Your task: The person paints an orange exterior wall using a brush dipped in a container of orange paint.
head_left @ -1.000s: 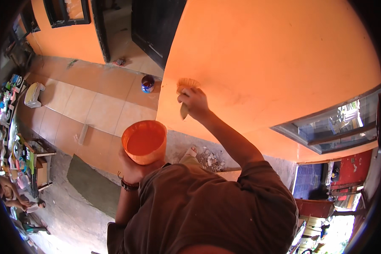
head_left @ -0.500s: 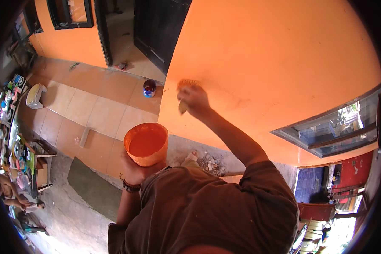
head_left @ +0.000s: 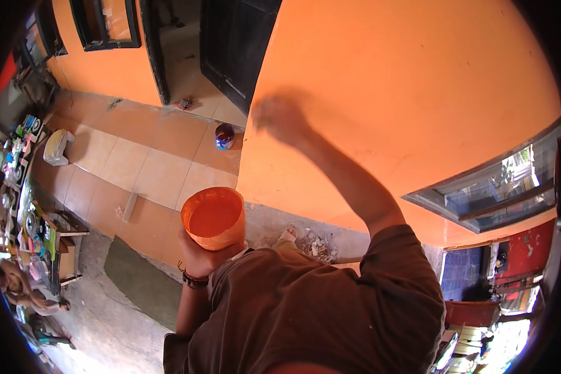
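Note:
My left hand (head_left: pixel 204 257) is closed around the underside of an orange tub (head_left: pixel 229 234), holding it up in front of my body. Orange paint (head_left: pixel 213 215) partly fills it. Against the orange wall (head_left: pixel 380 81), close to its left edge by the dark door, my right hand (head_left: pixel 285 117) is raised and smeared by motion. The paintbrush (head_left: pixel 261 116) in its grip shows only as a blur at the fingers; half a second ago its bristles and handle were plainer.
An open paint can (head_left: pixel 224 136) stands on the tiled floor near the dark door (head_left: pixel 237 50). A window (head_left: pixel 498 181) is set in the wall at right. A pale block-like thing (head_left: pixel 58 148) and a cluttered table (head_left: pixel 65 252) are at left, with people beyond.
My right hand has moved a little up and left along the wall with the paintbrush. The tub stays in my left hand, and the whole view has shifted slightly.

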`<state>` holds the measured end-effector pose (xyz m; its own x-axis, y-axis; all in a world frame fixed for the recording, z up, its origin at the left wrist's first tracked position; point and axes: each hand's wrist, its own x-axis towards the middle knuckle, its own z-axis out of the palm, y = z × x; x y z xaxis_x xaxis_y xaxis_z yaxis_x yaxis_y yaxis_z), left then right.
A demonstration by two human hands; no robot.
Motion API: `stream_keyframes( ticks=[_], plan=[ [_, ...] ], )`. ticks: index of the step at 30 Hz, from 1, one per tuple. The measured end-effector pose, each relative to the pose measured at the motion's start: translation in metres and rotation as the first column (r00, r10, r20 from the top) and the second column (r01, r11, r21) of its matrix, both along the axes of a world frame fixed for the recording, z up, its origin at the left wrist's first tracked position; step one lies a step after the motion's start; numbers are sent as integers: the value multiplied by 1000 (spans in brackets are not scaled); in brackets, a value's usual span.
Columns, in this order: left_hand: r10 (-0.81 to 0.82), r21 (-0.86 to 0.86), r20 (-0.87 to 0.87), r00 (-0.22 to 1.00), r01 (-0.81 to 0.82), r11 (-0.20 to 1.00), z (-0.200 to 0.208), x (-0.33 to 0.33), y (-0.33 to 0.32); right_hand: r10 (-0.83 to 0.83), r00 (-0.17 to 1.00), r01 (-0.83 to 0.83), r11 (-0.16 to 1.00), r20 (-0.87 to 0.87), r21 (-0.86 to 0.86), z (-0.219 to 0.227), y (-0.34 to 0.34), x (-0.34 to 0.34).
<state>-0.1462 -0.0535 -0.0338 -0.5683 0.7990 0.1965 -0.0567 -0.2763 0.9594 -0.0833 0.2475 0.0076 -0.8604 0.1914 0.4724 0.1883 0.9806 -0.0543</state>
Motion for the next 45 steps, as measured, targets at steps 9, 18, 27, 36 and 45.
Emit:
stream_keyframes(
  ticks=[9,18,27,36,45],
  plan=[
    [93,9,42,995,-93,996,-1,7,-3,-51,939,214,860,-340,462,-53,-15,-11],
    [27,-24,67,997,-26,999,-3,-1,-3,-96,931,-121,829,-352,-547,-114,-33,16],
    [-178,55,-43,983,180,982,-13,16,55,-513,792,-363,38,-330,-931,-27,-52,154],
    [-418,106,96,904,408,907,-21,85,99,-724,492,-505,215,-483,-836,47,-84,221],
    [-500,-4,-220,838,512,859,8,124,111,-637,435,-611,309,-636,-728,55,-102,268]
  ],
)
